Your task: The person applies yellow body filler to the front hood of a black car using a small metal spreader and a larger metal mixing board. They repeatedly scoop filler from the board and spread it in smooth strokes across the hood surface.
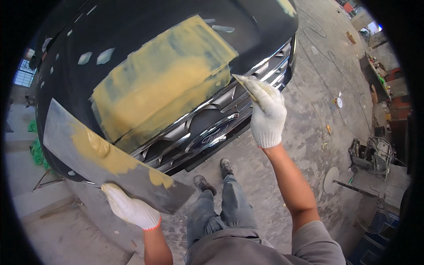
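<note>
The left hand (131,206), in a white knitted glove, holds a flat grey board (163,194) by its lower edge, at the lower left of the frame. The board tilts across in front of the black car hood (145,24). I can't tell from here if it touches the car. On top sits a fat lump of yellow putty (98,145), with a smaller blob near the right end.

The right hand (268,108), gloved too, is right of the middle, by the chrome grille (223,99). Its fingers are pinched close around what looks like a thin spreader (244,83) with yellow on it. A big yellow putty patch (163,81) covers the front of the hood, at the upper middle.

The board looks stiff and not too heavy, but it is long, so I think it could tip if held at one end. The best hold seems to be the bare grey edge near the middle, with fingers under and thumb on top. The putty looks soft, thick and sticky, like peanut butter; a steep tilt might make it slide. The spreader looks light and maybe a bit bendy, so pinch its back edge, away from the gooey tip.
</note>
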`<state>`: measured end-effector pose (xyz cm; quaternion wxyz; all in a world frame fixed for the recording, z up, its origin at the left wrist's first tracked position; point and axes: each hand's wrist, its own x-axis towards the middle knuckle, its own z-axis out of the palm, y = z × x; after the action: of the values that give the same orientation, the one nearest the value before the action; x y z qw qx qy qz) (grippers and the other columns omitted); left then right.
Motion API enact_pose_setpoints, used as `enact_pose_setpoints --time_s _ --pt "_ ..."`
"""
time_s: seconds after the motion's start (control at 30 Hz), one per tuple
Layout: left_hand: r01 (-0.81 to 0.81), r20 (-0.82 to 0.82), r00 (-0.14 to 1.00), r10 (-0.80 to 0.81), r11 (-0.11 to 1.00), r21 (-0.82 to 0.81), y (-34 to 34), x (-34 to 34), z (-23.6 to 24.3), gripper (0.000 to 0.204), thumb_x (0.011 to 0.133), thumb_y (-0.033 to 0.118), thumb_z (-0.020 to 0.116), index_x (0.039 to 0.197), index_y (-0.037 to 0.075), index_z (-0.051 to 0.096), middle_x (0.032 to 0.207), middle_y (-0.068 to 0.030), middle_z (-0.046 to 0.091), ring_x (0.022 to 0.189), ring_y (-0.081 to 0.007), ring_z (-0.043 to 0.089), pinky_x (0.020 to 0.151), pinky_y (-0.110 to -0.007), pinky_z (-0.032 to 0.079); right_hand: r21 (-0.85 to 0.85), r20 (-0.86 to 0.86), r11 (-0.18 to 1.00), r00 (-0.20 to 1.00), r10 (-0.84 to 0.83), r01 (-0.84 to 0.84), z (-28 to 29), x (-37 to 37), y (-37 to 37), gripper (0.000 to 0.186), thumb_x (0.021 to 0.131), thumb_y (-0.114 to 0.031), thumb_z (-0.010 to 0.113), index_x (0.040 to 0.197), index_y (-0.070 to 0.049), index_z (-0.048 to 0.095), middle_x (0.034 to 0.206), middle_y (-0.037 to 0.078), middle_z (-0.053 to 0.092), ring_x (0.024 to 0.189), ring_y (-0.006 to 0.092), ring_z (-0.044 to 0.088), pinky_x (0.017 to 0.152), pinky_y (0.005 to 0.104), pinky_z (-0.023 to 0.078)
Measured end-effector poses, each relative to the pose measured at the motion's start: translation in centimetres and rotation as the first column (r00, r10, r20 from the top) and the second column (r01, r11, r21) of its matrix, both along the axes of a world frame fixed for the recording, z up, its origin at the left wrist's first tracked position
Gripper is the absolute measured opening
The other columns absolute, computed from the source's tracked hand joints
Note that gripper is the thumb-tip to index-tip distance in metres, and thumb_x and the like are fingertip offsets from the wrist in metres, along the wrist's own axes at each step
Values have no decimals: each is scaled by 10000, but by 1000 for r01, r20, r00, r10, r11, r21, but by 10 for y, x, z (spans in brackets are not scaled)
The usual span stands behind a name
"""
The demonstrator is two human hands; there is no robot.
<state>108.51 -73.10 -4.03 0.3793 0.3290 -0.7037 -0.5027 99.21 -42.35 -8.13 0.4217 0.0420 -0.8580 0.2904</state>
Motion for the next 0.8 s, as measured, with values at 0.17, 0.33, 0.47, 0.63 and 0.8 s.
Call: enact_pose_setpoints --time_s 0.17,0.33,0.47,0.63,0.8 --pt "-110 187 975 117 993 -50 40 22 -20 472 1189 256 588 1435 -140 656 1373 -191 728 1171 -230 674 1069 -329 529 284 -74 932 964 254 -224 -23 -42 18 361 729 -51 782 1086 -80 825 1151 90 812 1085 332 773 945 476 586" --pt "-71 176 982 69 997 7 58 33 -30 435 1178 204 595 1463 -120 653 1445 -201 708 1257 -235 686 1126 -332 527 305 -115 919 949 295 -249 -35 -53 12 429 761 -138 733 1177 -176 826 1172 11 804 1144 269 756 1000 463 570" --pt "-42 82 996 37 998 57 67 36 -37 437 1170 204 609 1465 -114 654 1462 -204 696 1289 -238 677 1142 -341 524 317 -74 904 943 325 -287 -42 -59 11 464 766 -146 735 1222 -189 812 1221 7 794 1196 252 738 1037 463 556" --pt "-180 154 973 175 983 23 81 35 -39 475 1173 236 600 1510 -98 618 1522 -191 647 1353 -236 628 1180 -358 497 323 -34 884 929 367 -338 -53 -53 11 471 792 -150 724 1256 -183 798 1264 13 782 1205 250 731 1043 459 555" --pt "-126 139 984 110 986 111 86 41 -39 492 1180 242 588 1536 -98 586 1553 -184 608 1364 -225 592 1177 -369 486 313 -48 879 918 394 -361 -77 -37 13 481 812 -154 710 1284 -194 788 1274 12 778 1205 238 730 1058 461 547"
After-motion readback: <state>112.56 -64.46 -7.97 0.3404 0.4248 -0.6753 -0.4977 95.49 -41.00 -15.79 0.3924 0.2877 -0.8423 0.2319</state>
